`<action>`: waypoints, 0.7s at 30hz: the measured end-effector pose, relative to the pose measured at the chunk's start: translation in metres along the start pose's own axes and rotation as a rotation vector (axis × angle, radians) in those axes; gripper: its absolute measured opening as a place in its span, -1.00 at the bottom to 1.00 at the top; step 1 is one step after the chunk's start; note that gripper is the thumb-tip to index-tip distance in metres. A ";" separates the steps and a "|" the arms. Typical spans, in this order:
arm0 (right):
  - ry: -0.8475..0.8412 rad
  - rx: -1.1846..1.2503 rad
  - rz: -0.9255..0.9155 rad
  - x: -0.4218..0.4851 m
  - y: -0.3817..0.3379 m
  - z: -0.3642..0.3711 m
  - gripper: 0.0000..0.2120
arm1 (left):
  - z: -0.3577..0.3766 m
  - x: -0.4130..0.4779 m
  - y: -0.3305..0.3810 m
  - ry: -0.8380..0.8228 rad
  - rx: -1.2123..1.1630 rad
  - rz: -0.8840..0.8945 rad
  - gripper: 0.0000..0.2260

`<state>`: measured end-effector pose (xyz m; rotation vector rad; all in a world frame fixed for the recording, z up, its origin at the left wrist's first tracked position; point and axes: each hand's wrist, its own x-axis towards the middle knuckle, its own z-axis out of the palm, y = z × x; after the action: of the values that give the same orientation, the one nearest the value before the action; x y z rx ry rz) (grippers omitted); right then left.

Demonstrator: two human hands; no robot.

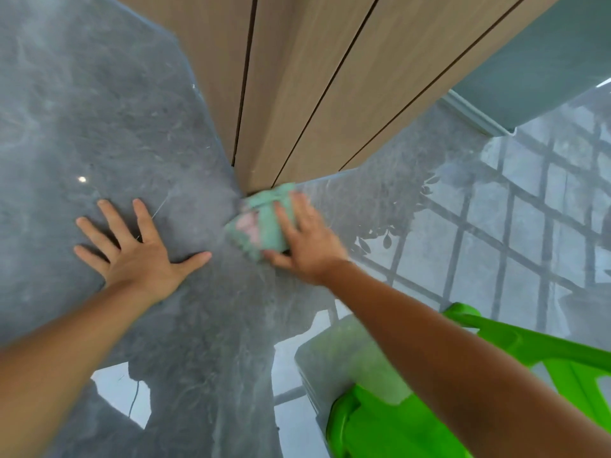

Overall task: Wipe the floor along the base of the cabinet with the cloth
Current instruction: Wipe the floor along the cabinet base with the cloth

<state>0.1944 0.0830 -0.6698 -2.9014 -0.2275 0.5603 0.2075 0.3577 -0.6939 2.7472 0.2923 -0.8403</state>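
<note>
A folded mint-green cloth (264,219) with a pink patch lies on the glossy grey floor (99,120), right against the bottom corner of the tan wooden cabinet (297,94). My right hand (307,239) presses flat on top of the cloth, fingers spread over it and thumb at its near edge. The hand and cloth look blurred. My left hand (135,249) rests palm-down on the floor to the left of the cloth, fingers spread, holding nothing.
A bright green plastic object (413,421), like a stool or bucket, stands at the lower right under my right forearm. A pale teal wall with a skirting board (479,117) meets the cabinet at the upper right. The floor reflects a window grid.
</note>
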 end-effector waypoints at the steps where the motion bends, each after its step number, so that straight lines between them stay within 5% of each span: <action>1: 0.013 -0.001 0.141 -0.001 0.030 -0.010 -0.14 | 0.000 0.000 -0.002 0.002 -0.001 0.006 0.33; 5: -0.081 0.094 0.598 0.015 0.106 -0.048 -0.08 | -0.005 -0.003 0.001 0.004 0.003 0.012 0.32; 11: 0.160 0.163 0.637 0.025 0.036 -0.024 -0.04 | -0.016 0.009 -0.023 0.153 0.029 0.097 0.14; 16: 0.111 0.146 0.261 0.013 -0.074 0.016 0.06 | -0.039 0.033 -0.061 0.256 0.029 0.007 0.10; 21: 0.061 0.028 0.063 0.002 -0.089 0.021 0.06 | -0.052 0.056 -0.077 0.298 0.121 0.109 0.14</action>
<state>0.1775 0.1733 -0.6717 -2.9015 -0.1188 0.4803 0.2599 0.4527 -0.6981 2.9690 0.1484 -0.4326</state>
